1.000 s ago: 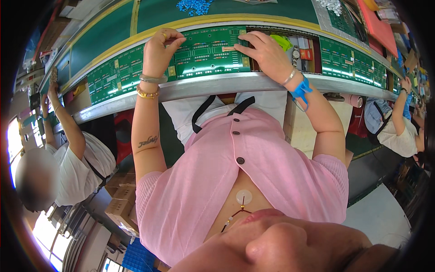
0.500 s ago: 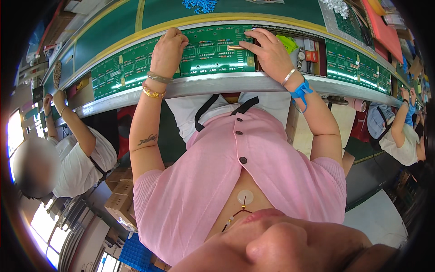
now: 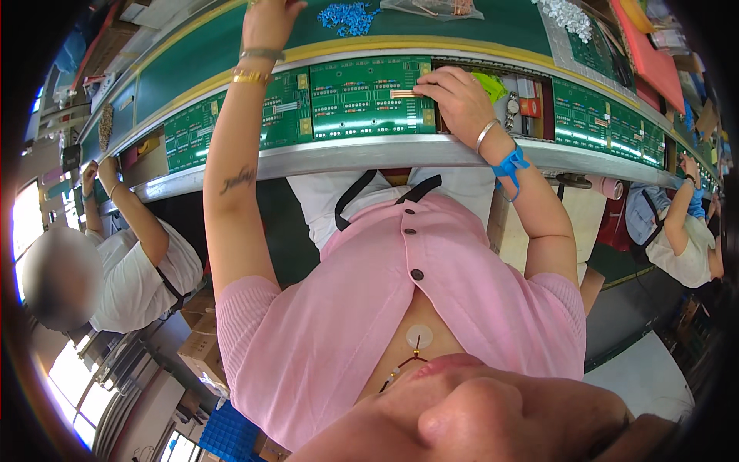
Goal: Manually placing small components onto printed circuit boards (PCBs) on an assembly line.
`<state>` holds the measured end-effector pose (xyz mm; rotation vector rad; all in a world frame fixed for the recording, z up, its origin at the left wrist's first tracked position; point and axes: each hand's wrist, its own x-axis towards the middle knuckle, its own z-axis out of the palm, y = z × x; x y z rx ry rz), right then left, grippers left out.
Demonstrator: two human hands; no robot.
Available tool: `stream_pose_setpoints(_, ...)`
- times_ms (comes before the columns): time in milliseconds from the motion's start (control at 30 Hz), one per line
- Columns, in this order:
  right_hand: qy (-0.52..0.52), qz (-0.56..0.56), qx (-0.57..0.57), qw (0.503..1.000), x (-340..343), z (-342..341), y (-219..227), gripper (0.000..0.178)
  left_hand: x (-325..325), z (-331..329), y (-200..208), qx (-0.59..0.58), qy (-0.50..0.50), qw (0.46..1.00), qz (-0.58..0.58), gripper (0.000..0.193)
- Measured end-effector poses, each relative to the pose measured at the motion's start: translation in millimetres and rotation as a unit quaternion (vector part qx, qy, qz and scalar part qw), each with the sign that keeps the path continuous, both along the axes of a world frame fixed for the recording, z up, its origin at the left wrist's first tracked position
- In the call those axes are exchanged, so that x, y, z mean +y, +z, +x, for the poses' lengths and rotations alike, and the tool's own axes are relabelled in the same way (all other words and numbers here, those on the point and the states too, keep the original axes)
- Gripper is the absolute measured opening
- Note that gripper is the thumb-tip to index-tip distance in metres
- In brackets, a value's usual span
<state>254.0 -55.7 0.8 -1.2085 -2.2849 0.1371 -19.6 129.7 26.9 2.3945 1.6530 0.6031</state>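
Note:
My left hand (image 3: 265,27) reaches over the far side of the bench at the upper edge, left of a pile of small blue parts (image 3: 348,19). Most of its fingers are cut off by the frame, so its grip cannot be made out. My right hand (image 3: 460,102) rests at the right end of a green circuit board (image 3: 362,122), fingers drawn together. Their tips touch the board beside copper-coloured strips (image 3: 402,94) lying across it; what they pinch, if anything, is hidden. Another green circuit board (image 3: 269,131) adjoins on the left, partly behind my left forearm.
A metal rail (image 3: 369,148) runs along the near side of the boards. Right of my right hand are a wristwatch (image 3: 512,109) and a yellow-green packet (image 3: 488,85). A clear bag (image 3: 435,8) and white parts (image 3: 566,17) lie beyond. People sit left and right.
My left hand has left the board's left end and moved up and away across the bench. My right hand stays at the right end, its fingers now closer together.

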Motion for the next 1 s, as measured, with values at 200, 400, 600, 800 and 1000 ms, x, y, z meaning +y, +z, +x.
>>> stream_pose_setpoints(200, -0.076, 0.052, 0.006, 0.996, 1, 33, 10, 0.024, 56, 8, -38, 0.105, -0.018, 0.985, 0.136, 0.015)
stream_pose_setpoints(400, -0.269, 0.064, -0.024, 0.961, 80, 116, 22, 0.012, 43, 0, -37, 0.115, 0.005, 0.973, 0.201, 0.015)
stream_pose_setpoints(600, -0.412, 0.003, -0.099, 0.906, 165, 186, -25, 0.014, -27, 35, 0, -0.075, -0.053, 0.995, 0.049, 0.014)
stream_pose_setpoints(800, -0.348, 0.08, -0.075, 0.931, 172, 170, -22, 0.016, -118, 66, -3, -0.234, -0.124, 0.942, -0.205, 0.017)
stream_pose_setpoints(1000, -0.276, 0.004, 0.109, 0.955, 111, 98, 20, 0.016, -137, 98, -6, -0.23, -0.097, 0.931, -0.267, 0.018)
